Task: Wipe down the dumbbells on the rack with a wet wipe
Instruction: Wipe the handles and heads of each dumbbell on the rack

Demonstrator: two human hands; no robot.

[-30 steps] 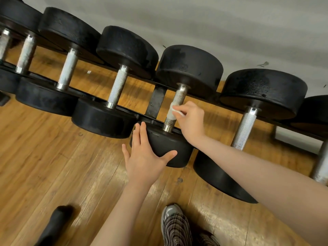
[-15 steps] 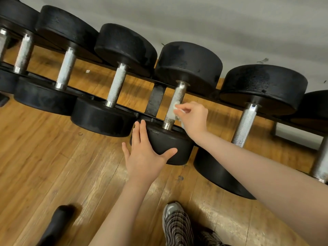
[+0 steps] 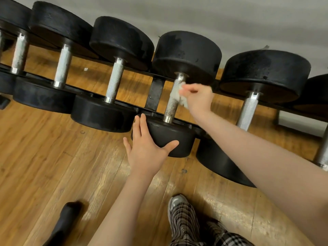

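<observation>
Several black dumbbells with knurled steel handles lie side by side on a low black rack (image 3: 155, 96). My left hand (image 3: 147, 148) rests flat with straight fingers on the near head of the middle dumbbell (image 3: 170, 137). My right hand (image 3: 198, 98) pinches a crumpled white wet wipe (image 3: 178, 94) against the upper part of that dumbbell's handle (image 3: 173, 105). The hand and wipe are blurred by motion. The lower part of the handle is bare.
Neighbouring dumbbells sit close on the left (image 3: 113, 82) and right (image 3: 248, 107). A grey wall (image 3: 213, 18) runs behind the rack. Wooden floor (image 3: 53, 166) lies below, with my shoe (image 3: 177, 203) and plaid trouser leg near the bottom and a black object (image 3: 63, 221) at lower left.
My right hand with the wipe has slid up the handle toward the far head. My left hand has stayed on the near head. The camera has shifted slightly.
</observation>
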